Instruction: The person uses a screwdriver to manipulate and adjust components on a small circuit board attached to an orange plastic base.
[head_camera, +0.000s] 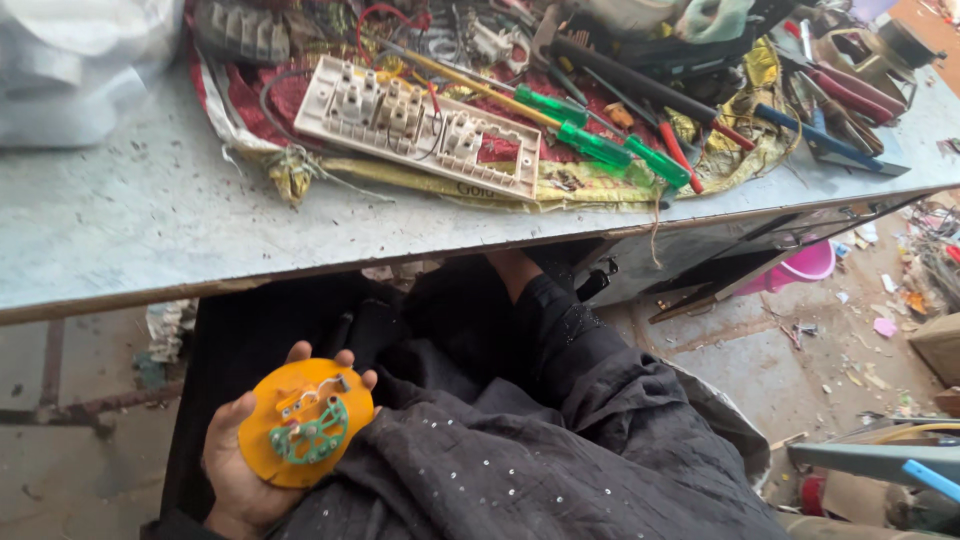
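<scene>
My left hand (232, 482) rests low in my lap and holds a round orange disc (278, 405) from underneath, its face turned up. A green toothed plastic piece (312, 435) and small metal contacts sit on the disc. My right arm, in a black sleeve (560, 335), reaches up under the edge of the grey table (150, 225). Only a bit of its wrist (512, 270) shows, and the hand itself is hidden beneath the tabletop. Black cloth with small sequins covers my lap.
On the table lies a white switch board (420, 125) on a red and yellow sack, with green-handled screwdrivers (600, 148), pliers and several other tools behind it. A white bag (70, 60) sits at the far left. A pink tub (808, 265) and litter lie on the floor to the right.
</scene>
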